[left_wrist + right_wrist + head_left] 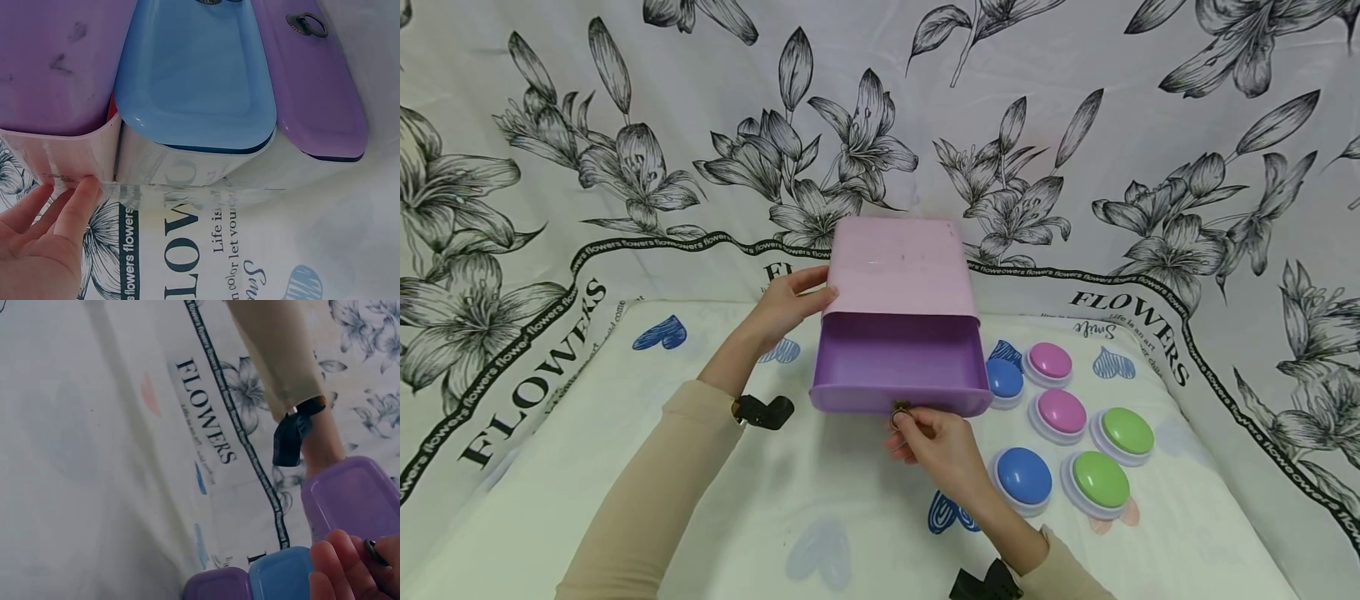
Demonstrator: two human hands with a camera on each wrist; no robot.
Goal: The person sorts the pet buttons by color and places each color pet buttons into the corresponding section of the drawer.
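Purple plastic drawer stands pulled out toward six o'clock from its glossy pale-pink casing. The right hand pinches the small dark metal ring handle between thumb and bent fingers; the left hand, its fingers mostly extended, rests against the casing at nine o'clock. For smooth sliding, the ring should travel straight along the twelve-to-six line, without twisting, while the other hand steadies the casing. In the left wrist view, toward three o'clock, are a closed light-blue drawer front and a closed purple drawer front. Around four o'clock, on the white heart-printed cloth, sit two blue buttons, two pink buttons and two green buttons, all round; the nearer blue one lies close beside the right forearm, which could bump it.
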